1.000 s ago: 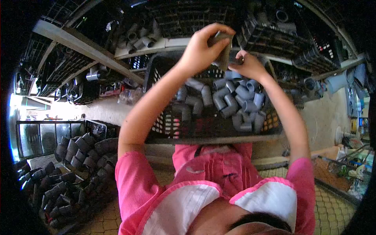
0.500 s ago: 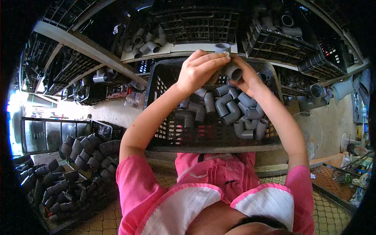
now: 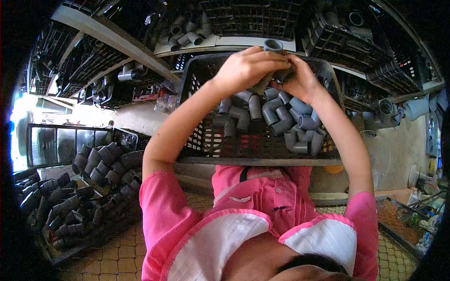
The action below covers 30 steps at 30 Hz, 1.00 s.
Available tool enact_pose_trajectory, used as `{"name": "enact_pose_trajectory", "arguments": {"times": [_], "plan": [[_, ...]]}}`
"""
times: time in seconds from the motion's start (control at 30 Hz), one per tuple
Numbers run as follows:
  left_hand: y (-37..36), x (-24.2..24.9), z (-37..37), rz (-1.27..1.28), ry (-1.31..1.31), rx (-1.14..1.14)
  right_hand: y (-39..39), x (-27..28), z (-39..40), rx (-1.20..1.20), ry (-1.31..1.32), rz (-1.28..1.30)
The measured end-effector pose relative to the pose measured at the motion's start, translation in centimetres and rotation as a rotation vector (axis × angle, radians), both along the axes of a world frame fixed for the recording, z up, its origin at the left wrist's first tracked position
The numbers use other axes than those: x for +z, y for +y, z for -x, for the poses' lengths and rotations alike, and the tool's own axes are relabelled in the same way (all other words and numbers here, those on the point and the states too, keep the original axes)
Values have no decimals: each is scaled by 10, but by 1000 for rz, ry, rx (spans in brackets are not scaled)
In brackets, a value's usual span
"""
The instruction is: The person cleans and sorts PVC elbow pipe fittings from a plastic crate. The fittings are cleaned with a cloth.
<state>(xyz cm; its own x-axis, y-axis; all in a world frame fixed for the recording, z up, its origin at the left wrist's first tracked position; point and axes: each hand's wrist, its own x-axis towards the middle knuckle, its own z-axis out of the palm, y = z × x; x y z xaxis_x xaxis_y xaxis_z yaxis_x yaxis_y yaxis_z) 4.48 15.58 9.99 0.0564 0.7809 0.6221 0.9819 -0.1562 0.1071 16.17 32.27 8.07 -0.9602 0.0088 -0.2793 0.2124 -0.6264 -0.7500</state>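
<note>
Over the far side of a black plastic crate [image 3: 253, 161], both of my hands are closed round a grey pipe elbow [image 3: 273, 45]. One open end of it points up above my fingers; most of its body is covered. My left hand [image 3: 251, 68] lies across its top and near side, fingers wrapped over it. From the right, my right hand [image 3: 302, 82] grips it with bent fingers. A dull, greyish cloth-like piece [image 3: 263, 84] shows beneath my left fingers. Below my hands, several grey pipe elbows [image 3: 272, 112] lie loose in the crate.
Shelves with more black crates [image 3: 344, 47] rise behind and to both sides. A shelf pile of elbows [image 3: 187, 40] sits at the back. Down at the left is a large heap of dark pipe fittings [image 3: 75, 201]. A standing fan [image 3: 375, 150] is at the right.
The elbow has been turned in my hands: its lower opening faced me before and is now covered by my fingers. The camera view has shifted slightly.
</note>
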Motion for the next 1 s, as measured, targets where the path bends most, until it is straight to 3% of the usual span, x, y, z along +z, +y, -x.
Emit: {"name": "enact_pose_trajectory", "arguments": {"times": [0.07, 0.17, 0.2, 0.3, 0.33, 0.37, 0.43, 0.53, 0.63, 0.7, 0.83, 1.0], "plan": [[0, 4, 5, 34, 227, -43, 9, -18, 4, -34, -33, -3], [17, 0, 2, -160, -189, 182, 14, -24, 2, 85, 0, 98], [20, 1, 1, -205, -256, 241, 11, -23, 0, -23, -44, 62], [22, -24, -1, -68, -207, 242, 25, -18, -2, -8, -138, -13], [19, -22, -6, 35, -4, 155, 21, -14, -3, -57, -156, -47], [14, -18, -6, -35, 103, -33, 21, -15, -4, -38, -142, -48], [19, -7, -6, -137, 132, -22, 20, -22, -3, 8, -108, -46], [28, -3, 12, -192, -45, 172, 7, -21, -1, -24, -171, -44], [18, -14, 5, -128, -176, 188, 4, -22, 4, -78, -110, -57], [14, -18, -3, -161, -27, 96, 1, -18, 5, -176, -107, -46], [23, -11, 3, -133, -135, 196, 15, -26, 6, -51, -73, 96], [35, -15, 25, -122, -523, 232, 23, -17, 11, -9, -103, -138]]}}
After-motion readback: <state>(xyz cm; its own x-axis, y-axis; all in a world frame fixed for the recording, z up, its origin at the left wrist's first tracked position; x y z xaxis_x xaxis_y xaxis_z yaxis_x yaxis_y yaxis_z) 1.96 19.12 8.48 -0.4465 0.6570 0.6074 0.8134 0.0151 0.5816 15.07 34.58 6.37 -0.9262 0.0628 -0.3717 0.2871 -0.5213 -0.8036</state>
